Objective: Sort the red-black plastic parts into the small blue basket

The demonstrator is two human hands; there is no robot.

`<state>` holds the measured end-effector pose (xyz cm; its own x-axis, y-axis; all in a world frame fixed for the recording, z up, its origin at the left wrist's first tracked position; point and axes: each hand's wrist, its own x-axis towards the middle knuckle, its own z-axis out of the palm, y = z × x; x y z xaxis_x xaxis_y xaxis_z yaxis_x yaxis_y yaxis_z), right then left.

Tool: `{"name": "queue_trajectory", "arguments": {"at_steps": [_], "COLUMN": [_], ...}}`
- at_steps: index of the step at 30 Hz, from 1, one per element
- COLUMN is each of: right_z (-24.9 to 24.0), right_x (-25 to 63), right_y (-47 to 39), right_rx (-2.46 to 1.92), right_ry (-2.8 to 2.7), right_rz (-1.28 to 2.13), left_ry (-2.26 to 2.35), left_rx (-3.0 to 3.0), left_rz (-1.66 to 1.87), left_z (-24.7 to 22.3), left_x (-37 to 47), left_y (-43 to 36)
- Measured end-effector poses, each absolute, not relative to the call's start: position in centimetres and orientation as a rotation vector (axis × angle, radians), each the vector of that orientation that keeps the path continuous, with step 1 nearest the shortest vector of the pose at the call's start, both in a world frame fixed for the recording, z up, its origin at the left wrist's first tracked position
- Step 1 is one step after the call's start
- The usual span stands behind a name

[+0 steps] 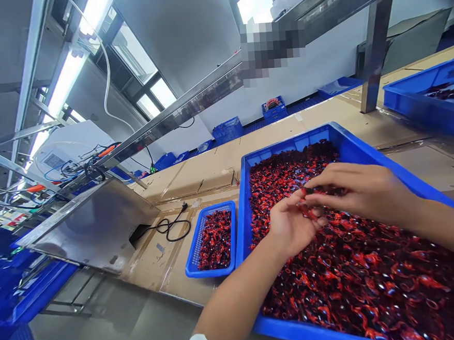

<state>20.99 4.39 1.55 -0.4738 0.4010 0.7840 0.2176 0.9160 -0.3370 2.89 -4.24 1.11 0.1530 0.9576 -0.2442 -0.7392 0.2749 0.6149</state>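
Observation:
A large blue bin (245, 205) is filled with small glossy red-and-black pieces (359, 280), some of them ring-shaped. Above these pieces my two hands meet. My left hand (293, 230) is turned palm up with its fingers curled round a few of the same pieces, a red bit showing between the fingers. From the right, my right hand (368, 194) reaches over with thumb and fingers pinched together, dark red pieces visible between them. The fingertips of both hands touch or nearly touch. The exact shape of the held pieces is blurred and partly hidden.
A small blue basket (193, 247) of similar pieces stands left of the bin on the cardboard-covered table (166, 267). Beyond it lie a black cable with a plug (172, 231) and a metal panel (94, 220). Another blue bin (404, 95) sits far right, near a metal post (376, 56).

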Motion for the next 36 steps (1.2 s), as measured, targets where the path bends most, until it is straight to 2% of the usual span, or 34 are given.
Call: {"name": "queue_trajectory", "arguments": {"at_steps": [6, 9, 14, 23, 29, 36], "right_z": [2.2, 2.0, 1.9, 1.8, 1.3, 1.5], "right_x": [21.2, 21.7, 21.9, 21.8, 21.5, 21.3], "right_y": [6.4, 8.0, 8.5, 8.0, 8.7, 8.5], "right_rx": [-1.037, -1.156, -1.150, -1.071, -1.113, -1.126], "right_ry": [-1.704, -1.621, -1.622, -1.711, -1.682, -1.726], "right_rz": [0.655, 0.780, 0.710, 0.633, 0.654, 0.666], "left_ry": [0.815, 0.865, 0.960, 1.027, 0.741, 0.850], "left_rx": [0.765, 1.020, 1.451, 1.778, 2.237, 2.145], "left_rz": [1.387, 1.446, 1.451, 1.432, 1.771, 1.930], "left_z": [0.4, 0.3, 0.7, 0.4, -0.8, 0.3], "left_x": [3.3, 3.3, 3.8, 4.2, 4.2, 4.1], "left_y": [-4.2, -4.7, -6.2, -8.0, -7.4, -7.7]}}
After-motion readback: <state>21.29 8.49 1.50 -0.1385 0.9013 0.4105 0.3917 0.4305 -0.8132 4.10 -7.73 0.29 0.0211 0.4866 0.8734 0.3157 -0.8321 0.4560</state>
